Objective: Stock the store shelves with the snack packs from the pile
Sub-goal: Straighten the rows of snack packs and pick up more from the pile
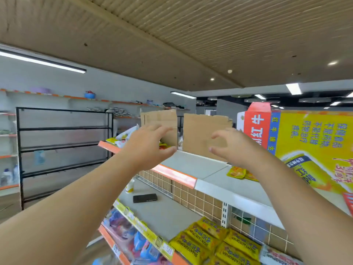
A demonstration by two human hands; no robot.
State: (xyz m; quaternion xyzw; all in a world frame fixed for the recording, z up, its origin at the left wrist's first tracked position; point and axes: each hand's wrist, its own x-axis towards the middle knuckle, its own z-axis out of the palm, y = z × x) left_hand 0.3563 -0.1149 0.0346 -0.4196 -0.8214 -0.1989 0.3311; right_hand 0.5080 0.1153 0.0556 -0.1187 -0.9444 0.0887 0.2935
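The left grip and right grip are released (empty). Reaching for the cardboard box, an arm could knock the yellow snack packs off the top shelf.

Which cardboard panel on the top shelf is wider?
The right cardboard panel, behind the right hand; the left cardboard panel is clearly narrower.

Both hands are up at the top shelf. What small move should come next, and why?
Probably ease the left hand forward and pinch the snack pack just beyond it, at the foot of the left cardboard box. Both hands are empty with fingers spread, and the right hand faces only the right cardboard box.
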